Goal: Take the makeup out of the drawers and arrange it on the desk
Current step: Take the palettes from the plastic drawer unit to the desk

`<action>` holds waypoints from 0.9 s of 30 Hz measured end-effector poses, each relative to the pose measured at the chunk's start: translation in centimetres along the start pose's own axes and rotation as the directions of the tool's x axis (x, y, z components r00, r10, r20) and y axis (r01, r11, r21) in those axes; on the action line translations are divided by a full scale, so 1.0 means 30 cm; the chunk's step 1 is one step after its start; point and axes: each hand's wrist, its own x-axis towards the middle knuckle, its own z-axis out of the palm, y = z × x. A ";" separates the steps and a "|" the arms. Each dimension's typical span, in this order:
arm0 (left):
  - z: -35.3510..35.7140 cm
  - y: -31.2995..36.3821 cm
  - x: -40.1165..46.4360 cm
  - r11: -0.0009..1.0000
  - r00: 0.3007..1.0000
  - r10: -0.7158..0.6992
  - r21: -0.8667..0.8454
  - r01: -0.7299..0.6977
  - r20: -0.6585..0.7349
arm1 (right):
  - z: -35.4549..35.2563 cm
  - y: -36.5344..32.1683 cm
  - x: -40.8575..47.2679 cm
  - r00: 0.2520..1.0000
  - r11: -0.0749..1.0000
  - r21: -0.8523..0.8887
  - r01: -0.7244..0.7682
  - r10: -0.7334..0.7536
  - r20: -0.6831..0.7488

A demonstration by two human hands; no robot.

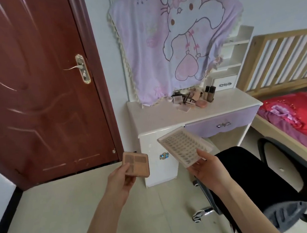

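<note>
White desk (167, 115) stands beyond both hands. Makeup pile (190, 99) lies at its back edge, further from the hands, w/ small bottles (210, 93) upright just right of it. Cartoon cloth (169, 39) drapes onto desktop behind.

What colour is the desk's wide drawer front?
Pale lilac, with a silver bow-shaped handle, on the drawer front; the head view shows it.

A square tan palette (136, 164) and a clear, tilted false-lash tray (185, 147) are held aloft; mixed makeup (192, 98) is heaped at the tabletop's (149, 116) rear edge.
</note>
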 end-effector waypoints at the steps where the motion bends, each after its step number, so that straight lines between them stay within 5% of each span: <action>1: 0.036 0.040 0.070 1.000 1.000 0.000 0.011 0.000 -0.004 | 0.020 -0.022 0.072 1.000 1.000 0.000 0.008 -0.008 -0.015; 13: 0.515 0.162 0.696 0.989 0.987 -0.131 0.078 0.125 0.087 | -0.011 -0.281 0.750 0.977 0.999 0.042 0.027 -0.018 -0.210; 27: 1.228 0.058 1.471 0.912 0.940 -0.300 0.240 0.333 -0.164 | -0.297 -0.670 1.750 0.888 0.993 0.045 -0.106 0.115 -0.445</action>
